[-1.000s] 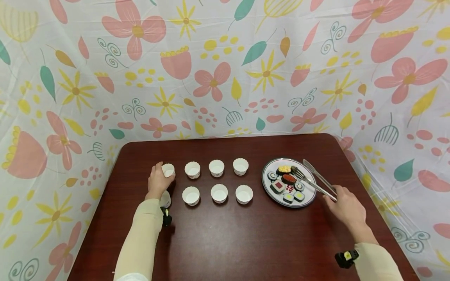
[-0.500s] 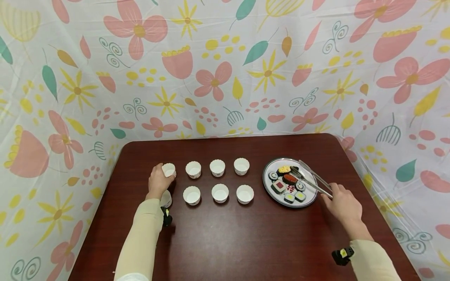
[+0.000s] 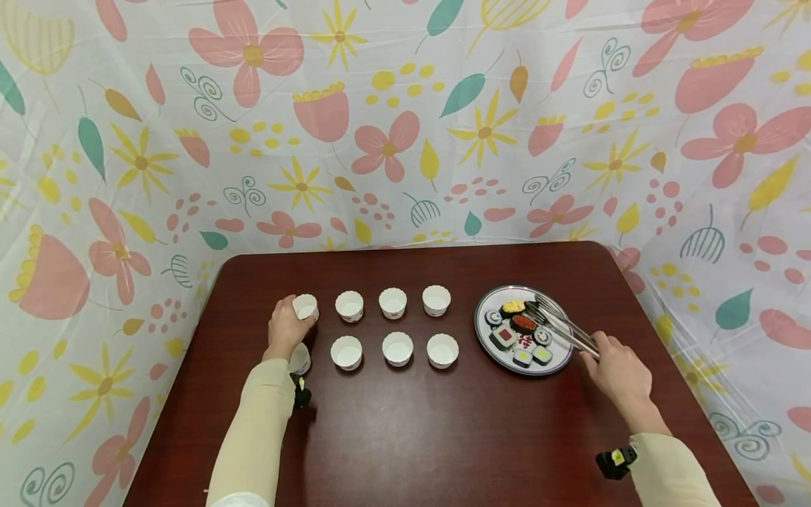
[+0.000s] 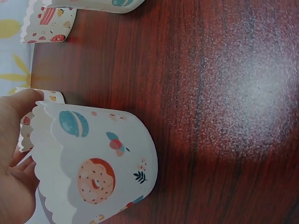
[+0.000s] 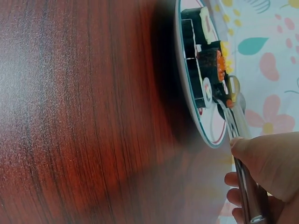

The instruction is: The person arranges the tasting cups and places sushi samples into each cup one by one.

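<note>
"Where's the person's left hand (image 3: 286,328)?"

"At the end of the back row, thumb and fingers curled round the far-left cup (image 3: 305,308). It stands at the left of the tabletop (image 3: 405,429)."

"And the donut-print cup (image 4: 100,163)?"

"In the front row, just beside that hand; the forearm partly covers it in the head view. The six other cups (image 3: 393,303) are lined up to the right, three in each row."

"What about the right hand (image 3: 624,373)?"

"Its fingers pinch the metal tongs (image 3: 570,337) between thumb and fingers. The tongs slant in over the plate (image 3: 560,352), at the tabletop's right, and their tips are near the red-topped sushi piece (image 3: 524,324) and the yellow-topped sushi piece (image 3: 514,307)."

"Touching either?"

"Can't tell; the tips are lost among the dark pieces."

"Behind it all?"

"A white cloth (image 3: 443,169) printed with flowers and leaves."
</note>
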Tool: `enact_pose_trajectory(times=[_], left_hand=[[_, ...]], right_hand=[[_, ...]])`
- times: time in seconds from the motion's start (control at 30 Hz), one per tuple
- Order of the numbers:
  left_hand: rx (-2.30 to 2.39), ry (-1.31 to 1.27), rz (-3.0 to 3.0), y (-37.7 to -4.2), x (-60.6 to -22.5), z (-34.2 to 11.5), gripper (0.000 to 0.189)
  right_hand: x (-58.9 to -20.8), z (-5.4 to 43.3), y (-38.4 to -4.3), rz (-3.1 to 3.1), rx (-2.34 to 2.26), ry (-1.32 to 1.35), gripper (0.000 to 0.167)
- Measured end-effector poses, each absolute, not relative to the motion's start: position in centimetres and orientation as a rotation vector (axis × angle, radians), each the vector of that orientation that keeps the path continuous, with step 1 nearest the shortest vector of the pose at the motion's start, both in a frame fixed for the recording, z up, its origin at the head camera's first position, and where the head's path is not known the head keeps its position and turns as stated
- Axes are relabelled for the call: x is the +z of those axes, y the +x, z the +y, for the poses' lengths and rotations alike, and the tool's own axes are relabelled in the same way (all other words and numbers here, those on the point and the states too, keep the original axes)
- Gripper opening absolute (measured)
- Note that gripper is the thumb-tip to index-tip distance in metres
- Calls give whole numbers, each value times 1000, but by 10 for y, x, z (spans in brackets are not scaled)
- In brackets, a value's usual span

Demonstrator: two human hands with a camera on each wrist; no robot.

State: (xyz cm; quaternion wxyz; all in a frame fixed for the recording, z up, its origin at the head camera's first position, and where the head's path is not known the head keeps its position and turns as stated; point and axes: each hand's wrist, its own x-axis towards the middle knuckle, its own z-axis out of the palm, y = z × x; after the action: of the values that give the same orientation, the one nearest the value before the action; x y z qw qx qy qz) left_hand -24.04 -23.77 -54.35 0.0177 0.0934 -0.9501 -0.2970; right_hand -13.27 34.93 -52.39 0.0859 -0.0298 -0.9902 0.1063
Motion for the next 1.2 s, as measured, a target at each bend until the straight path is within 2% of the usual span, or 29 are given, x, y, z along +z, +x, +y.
enact_pose_trajectory(times=[0.5, 1.2], left_hand=[[-934, 294, -2949, -238, -542, -237, 68], [-962, 275, -2945, -240, -542, -239, 67]], right_hand=[[-521, 348, -129, -2990, 306, -145, 30], [-495, 350, -134, -2881, 312, -126, 33]])
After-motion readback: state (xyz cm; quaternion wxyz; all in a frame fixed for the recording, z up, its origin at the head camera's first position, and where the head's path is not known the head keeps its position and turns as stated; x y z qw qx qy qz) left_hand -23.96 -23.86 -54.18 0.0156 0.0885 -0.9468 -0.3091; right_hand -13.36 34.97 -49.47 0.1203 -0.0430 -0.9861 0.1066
